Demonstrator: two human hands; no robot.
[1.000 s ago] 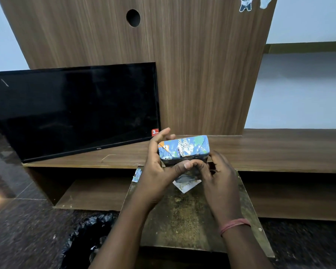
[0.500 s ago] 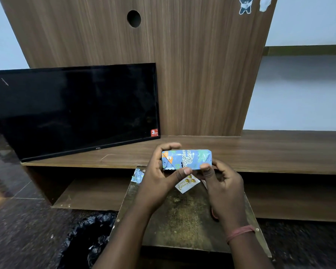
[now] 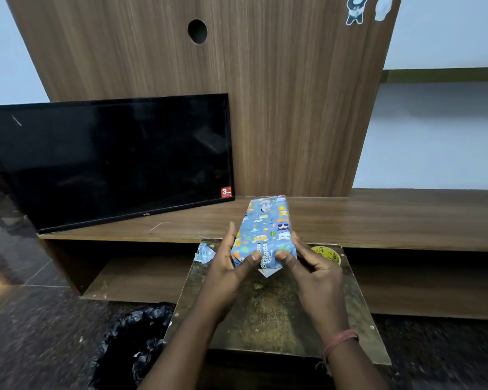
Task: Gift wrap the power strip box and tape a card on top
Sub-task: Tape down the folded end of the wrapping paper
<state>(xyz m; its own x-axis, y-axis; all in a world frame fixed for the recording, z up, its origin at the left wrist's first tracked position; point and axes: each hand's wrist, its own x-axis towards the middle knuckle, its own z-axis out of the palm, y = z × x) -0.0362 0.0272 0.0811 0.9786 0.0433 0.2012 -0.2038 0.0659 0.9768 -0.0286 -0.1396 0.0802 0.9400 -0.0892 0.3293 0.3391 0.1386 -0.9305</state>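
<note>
Wrapped box (image 3: pixel 265 232) in blue patterned paper, held lengthwise above worn brown surface (image 3: pixel 268 311), far end pointing toward wooden TV unit (image 3: pixel 378 220). Yellow tape roll (image 3: pixel 328 254) at surface's far right corner; paper scrap (image 3: pixel 204 253) at far left corner. Black television (image 3: pixel 110 161) leaning on unit; black bag (image 3: pixel 130 344) on dark floor. Left hand (image 3: pixel 231 266) and right hand (image 3: pixel 310 266) grasping box sides, thumbs pressed on near end. White corner visible beneath box, identity unclear.
</note>
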